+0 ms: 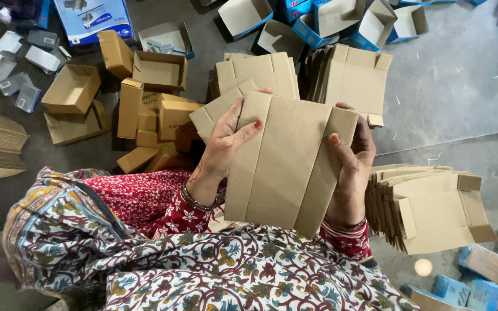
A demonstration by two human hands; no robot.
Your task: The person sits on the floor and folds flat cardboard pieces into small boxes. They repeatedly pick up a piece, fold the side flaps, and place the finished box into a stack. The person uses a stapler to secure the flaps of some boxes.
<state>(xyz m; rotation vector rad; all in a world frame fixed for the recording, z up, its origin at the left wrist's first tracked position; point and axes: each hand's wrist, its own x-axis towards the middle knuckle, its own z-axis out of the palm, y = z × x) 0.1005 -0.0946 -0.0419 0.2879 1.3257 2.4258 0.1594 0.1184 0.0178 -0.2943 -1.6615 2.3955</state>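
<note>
Two hands, left hand [221, 151] and right hand [353, 167], fingers pinching one flat cardboard blank [286, 161].

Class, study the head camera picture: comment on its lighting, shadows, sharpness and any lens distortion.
Head view: soft, even light with no glare; the flat cardboard blank held by the left hand and right hand is sharp; dark shadow sits between the folded boxes behind; the patterned clothing at the bottom edge looks stretched by the wide lens.
</note>
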